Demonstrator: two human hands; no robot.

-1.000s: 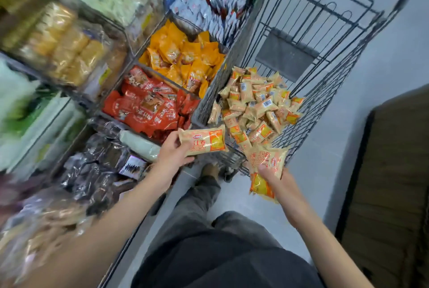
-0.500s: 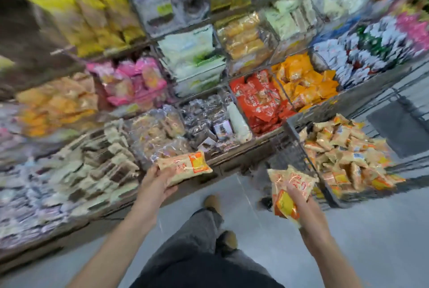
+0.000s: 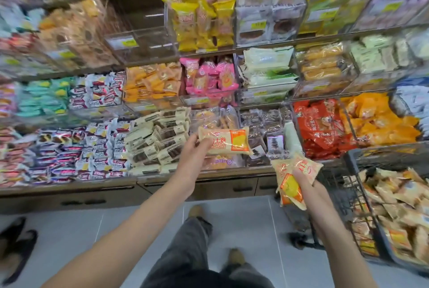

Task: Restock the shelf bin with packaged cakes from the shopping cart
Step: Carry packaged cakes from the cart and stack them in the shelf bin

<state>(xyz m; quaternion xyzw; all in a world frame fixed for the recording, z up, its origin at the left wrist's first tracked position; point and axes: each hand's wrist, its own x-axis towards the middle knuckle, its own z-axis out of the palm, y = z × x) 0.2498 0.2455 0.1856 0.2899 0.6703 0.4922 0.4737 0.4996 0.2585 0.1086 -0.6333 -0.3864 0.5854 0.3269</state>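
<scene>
Now one cake (image 3: 224,141) is held flat in the left hand (image 3: 192,160), fingers curled round its near end, out in front of the lowest shelf row. Two or three more cakes (image 3: 293,179) are gripped as a bunch in the right hand (image 3: 308,189), hanging lower, just beside the cart (image 3: 350,160). The rest of the stock is still heaped in the cart.

Which bin is meant cannot be told for sure. An empty clear bin (image 3: 139,29) is seen on the upper shelf, and it is judged the likely target, since no bin of matching packs is visible.

The step in hand is judged to be the carry and drop-in. It is done well if the left pack is lifted clear of the front lip before release, then laid flat with the label facing forward rather than tossed. The right bunch is best kept low and steady until the left hand is free, as soft packs can slip from a loose grip. Squeezing should be avoided; the cakes are likely crushed easily.
</scene>
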